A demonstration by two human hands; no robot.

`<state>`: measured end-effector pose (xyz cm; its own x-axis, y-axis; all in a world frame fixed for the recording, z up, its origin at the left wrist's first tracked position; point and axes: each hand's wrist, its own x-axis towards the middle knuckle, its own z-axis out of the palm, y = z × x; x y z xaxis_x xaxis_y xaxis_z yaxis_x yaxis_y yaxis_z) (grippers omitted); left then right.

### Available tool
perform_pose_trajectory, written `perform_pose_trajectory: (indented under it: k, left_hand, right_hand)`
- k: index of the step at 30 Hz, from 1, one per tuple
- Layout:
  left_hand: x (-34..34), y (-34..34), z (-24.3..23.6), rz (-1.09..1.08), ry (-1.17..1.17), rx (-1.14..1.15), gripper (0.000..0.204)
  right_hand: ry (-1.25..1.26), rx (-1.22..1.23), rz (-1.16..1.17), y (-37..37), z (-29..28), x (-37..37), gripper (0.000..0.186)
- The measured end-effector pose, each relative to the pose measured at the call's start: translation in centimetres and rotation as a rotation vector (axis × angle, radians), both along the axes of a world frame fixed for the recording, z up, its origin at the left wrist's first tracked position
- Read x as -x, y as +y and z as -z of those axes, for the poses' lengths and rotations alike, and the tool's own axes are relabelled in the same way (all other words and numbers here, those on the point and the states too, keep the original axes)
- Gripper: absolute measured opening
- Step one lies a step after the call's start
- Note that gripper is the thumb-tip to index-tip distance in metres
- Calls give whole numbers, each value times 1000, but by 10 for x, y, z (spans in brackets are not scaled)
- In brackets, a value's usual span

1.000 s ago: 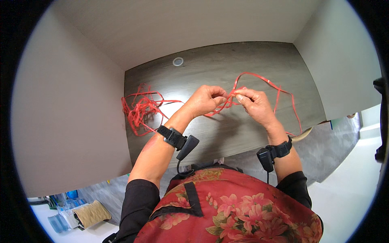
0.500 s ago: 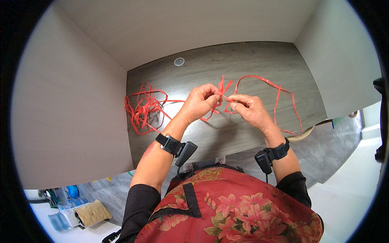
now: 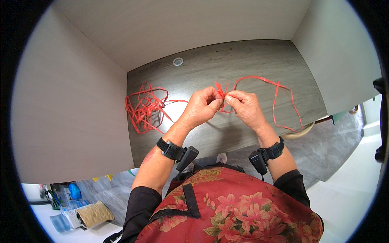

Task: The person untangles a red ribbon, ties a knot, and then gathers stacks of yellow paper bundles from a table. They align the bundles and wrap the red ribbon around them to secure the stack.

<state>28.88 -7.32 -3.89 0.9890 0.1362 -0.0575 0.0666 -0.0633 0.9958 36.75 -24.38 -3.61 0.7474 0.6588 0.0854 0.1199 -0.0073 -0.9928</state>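
Note:
My left hand (image 3: 201, 103) pinches a small gathered bunch of red plastic ribbon (image 3: 220, 90), its loose ends poking up above my fingers. My right hand (image 3: 245, 106) pinches the ribbon at that same bunch, thumb and index finger together, its fingertips nearly touching those of my left. A long strand (image 3: 260, 77) loops out behind my right hand and down the desk's right side. A tangled pile of the same ribbon (image 3: 148, 111) lies at the left of the grey wood desk (image 3: 214, 60), with a strand running toward my left hand. Both forearms wear black strapped devices.
Pale panels enclose the desk at the back (image 3: 182, 24), left (image 3: 73, 105) and right (image 3: 332, 69). A round grommet (image 3: 177, 61) sits near the desk's back edge. At the lower left, bottles (image 3: 60, 222) and a tan bundle (image 3: 93, 214) stand outside the enclosure.
My hands have drawn closer together, with my left moving slightly down and right. The ribbon bunch between them is more gathered than a second ago, its short ends standing up.

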Motion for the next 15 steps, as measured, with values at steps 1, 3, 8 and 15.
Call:
perform_pose_trajectory:
  k: [1,3,8,15]
  left_hand:
    - [1,-1,-2,14,6,28,10]
    - [4,-1,-7,41,19,85,17]
    - [15,1,-25,23,90,227,30]
    - [17,4,-27,7,83,97,35]
  right_hand:
    - [-1,2,2,-1,0,1,16]
    - [-39,-8,6,0,-1,3,16]
    - [-74,-40,-20,1,0,7,16]
    - [-213,63,-36,-2,0,6,14]
